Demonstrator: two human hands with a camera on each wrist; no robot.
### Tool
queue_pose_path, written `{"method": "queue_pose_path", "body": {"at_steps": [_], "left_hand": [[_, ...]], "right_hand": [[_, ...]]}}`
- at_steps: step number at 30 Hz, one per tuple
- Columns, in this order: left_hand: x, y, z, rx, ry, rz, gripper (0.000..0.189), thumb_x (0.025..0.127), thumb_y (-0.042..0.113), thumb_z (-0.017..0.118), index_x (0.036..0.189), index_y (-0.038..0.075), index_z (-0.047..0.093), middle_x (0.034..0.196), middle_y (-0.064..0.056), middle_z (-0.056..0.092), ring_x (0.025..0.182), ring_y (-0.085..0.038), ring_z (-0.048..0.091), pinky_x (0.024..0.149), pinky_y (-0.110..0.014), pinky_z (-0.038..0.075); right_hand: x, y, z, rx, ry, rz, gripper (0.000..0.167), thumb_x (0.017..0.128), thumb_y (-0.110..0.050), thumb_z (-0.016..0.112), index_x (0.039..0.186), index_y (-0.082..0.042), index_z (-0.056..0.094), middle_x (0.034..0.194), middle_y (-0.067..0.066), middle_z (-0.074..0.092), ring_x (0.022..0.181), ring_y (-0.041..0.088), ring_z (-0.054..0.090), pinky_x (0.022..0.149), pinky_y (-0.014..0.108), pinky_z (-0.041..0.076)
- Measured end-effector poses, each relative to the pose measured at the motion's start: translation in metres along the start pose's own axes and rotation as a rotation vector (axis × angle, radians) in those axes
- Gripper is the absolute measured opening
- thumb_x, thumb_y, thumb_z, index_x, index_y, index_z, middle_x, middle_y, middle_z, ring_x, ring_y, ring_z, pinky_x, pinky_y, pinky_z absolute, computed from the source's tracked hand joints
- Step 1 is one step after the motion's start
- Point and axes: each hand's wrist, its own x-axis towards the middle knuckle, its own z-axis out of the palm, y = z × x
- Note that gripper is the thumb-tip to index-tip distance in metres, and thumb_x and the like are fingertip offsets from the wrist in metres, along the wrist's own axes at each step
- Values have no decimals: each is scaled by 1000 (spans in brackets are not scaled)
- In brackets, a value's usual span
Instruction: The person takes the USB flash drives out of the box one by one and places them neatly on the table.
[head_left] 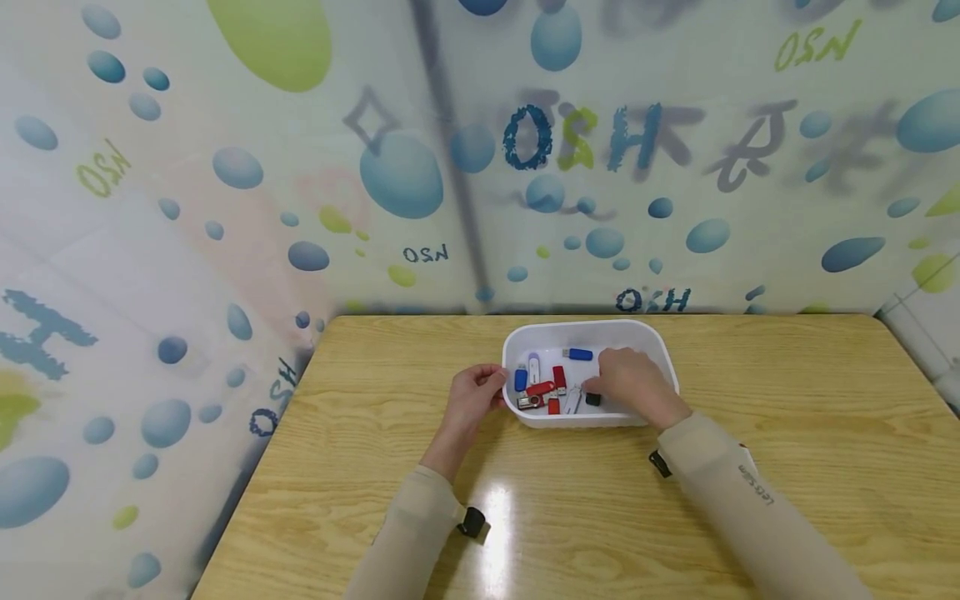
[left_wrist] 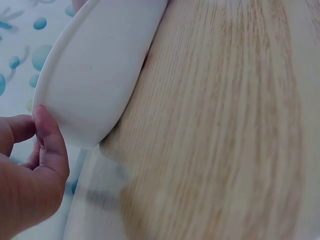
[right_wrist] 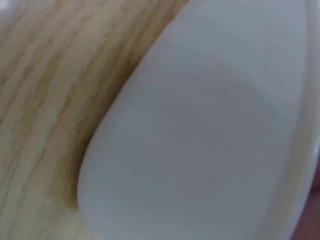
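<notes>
A white plastic bin (head_left: pixel 592 422) sits on the table with several USB flash drives inside. My left hand (head_left: pixel 472 398) pinches its left rim between thumb and fingers; the left wrist view shows that hand (left_wrist: pixel 37 170) at the rim of the bin (left_wrist: pixel 100 70). My right hand (head_left: pixel 633 379) reaches into the bin's right part with fingers bent downward. Near its fingertips lie a white-and-silver flash drive (head_left: pixel 573 400) and a small black one (head_left: pixel 593 399). I cannot tell whether the right fingers hold anything. In the right wrist view the bin's wall (right_wrist: pixel 190 140) hides most of that hand.
Red drives (head_left: pixel 559 377), a blue one (head_left: pixel 521 379), a white-and-lilac one (head_left: pixel 534 368) and a silver swivel one (head_left: pixel 529 402) cluster at the bin's left. Another blue drive (head_left: pixel 579 354) lies by the back wall. Behind the wooden table (head_left: pixel 570 517) hangs a patterned curtain (head_left: pixel 480 225).
</notes>
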Motion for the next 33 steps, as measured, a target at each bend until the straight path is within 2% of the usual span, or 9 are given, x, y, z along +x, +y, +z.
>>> {"method": "queue_pose_path", "body": {"at_steps": [6, 12, 19, 26, 33], "left_hand": [[0, 0, 0, 14, 5, -4, 24, 103, 10, 63, 118, -8, 65, 93, -14, 68, 78, -15, 63, 64, -22, 56], [0, 1, 0, 19, 5, -4, 25, 103, 11, 63, 119, -9, 65, 95, -14, 68, 78, -16, 63, 65, -22, 56], [1, -1, 0, 15, 5, -4, 25, 103, 11, 64, 118, -9, 65, 92, -14, 68, 76, -15, 63, 64, -22, 56], [1, -1, 0, 19, 13, -10, 24, 102, 10, 64, 117, -8, 66, 93, -14, 68, 76, -15, 63, 64, -22, 56], [0, 1, 0, 17, 14, -12, 24, 102, 11, 65, 117, -8, 66, 94, -14, 68, 78, -16, 63, 64, -22, 56]], "right_hand": [[-2, -5, 5, -26, 2, -8, 32, 98, -28, 73, 107, 2, 68, 77, 6, 60, 71, 21, 57, 65, 32, 46], [1, -4, 10, -40, 4, -16, 20, 96, -16, 71, 101, 2, 68, 77, 8, 59, 70, 22, 56, 63, 31, 43], [2, -3, 11, -25, 32, -33, 21, 96, -19, 72, 99, 1, 68, 74, 7, 58, 69, 22, 56, 63, 31, 42], [3, -2, 12, -23, 18, -39, 13, 96, -12, 69, 90, -1, 65, 72, 8, 56, 67, 21, 54, 60, 30, 40], [1, 3, 13, 32, 43, -49, 14, 96, -12, 69, 88, -2, 64, 72, 7, 55, 66, 21, 54, 60, 30, 41]]}}
